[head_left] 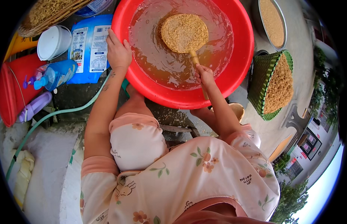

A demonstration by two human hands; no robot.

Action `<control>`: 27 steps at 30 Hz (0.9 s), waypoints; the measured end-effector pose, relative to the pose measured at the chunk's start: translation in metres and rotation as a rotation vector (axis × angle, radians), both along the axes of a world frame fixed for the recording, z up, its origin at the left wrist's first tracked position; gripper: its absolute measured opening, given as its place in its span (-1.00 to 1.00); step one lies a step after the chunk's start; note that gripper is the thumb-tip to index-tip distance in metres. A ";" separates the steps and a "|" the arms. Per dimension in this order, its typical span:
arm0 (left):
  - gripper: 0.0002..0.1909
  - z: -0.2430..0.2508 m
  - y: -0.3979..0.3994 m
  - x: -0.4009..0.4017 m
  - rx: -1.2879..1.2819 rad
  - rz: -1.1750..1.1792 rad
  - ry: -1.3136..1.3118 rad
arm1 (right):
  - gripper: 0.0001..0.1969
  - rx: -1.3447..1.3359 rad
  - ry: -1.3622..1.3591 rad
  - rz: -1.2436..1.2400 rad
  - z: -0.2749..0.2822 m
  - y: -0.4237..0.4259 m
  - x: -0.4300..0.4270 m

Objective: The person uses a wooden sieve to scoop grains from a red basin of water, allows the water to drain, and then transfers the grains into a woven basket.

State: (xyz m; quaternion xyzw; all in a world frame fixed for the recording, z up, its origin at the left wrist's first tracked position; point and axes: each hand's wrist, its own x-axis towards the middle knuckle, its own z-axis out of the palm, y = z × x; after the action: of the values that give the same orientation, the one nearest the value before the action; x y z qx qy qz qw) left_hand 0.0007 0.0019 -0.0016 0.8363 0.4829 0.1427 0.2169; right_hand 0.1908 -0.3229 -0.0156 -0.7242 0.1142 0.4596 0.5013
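A large red plastic basin [151, 93] of cloudy brown water stands before me. My right hand [205, 75] grips the wooden handle [194, 58] of a round skimmer, whose head lies at the water and is heaped with wet golden-brown grain or husks [184, 33]. The handle's end reaches back over the basin's near rim. My left hand [119, 50] rests against the basin's left rim, with its fingers spread along the outer edge. Beside that hand is a blue printed plastic bag [91, 49].
At right stand a green woven basket [256, 81] full of brown husks and a metal bowl [284, 25] of pale grain. Left are a white bucket [51, 43], a blue pump bottle [60, 73], a red bucket [11, 92] and a wicker basket [54, 19]. A green hose [70, 110] curves past my left arm.
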 end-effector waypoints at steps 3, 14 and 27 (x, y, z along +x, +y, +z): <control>-0.22 0.003 0.001 -0.001 -0.014 0.001 0.006 | -0.73 0.016 -0.036 0.008 0.018 -0.003 0.003; -0.22 -0.002 0.001 -0.004 0.025 0.003 -0.071 | -0.72 -0.055 -0.110 0.095 0.078 -0.007 0.006; -0.24 -0.002 -0.001 -0.005 0.312 0.010 -0.040 | -0.71 -0.086 -0.254 0.200 0.148 0.021 -0.001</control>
State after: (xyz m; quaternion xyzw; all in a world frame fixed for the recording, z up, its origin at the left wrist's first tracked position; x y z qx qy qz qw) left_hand -0.0045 0.0007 -0.0034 0.8544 0.4547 0.2338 0.0930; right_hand 0.1903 -0.3019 0.1319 -0.8049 -0.0032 0.4065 0.4323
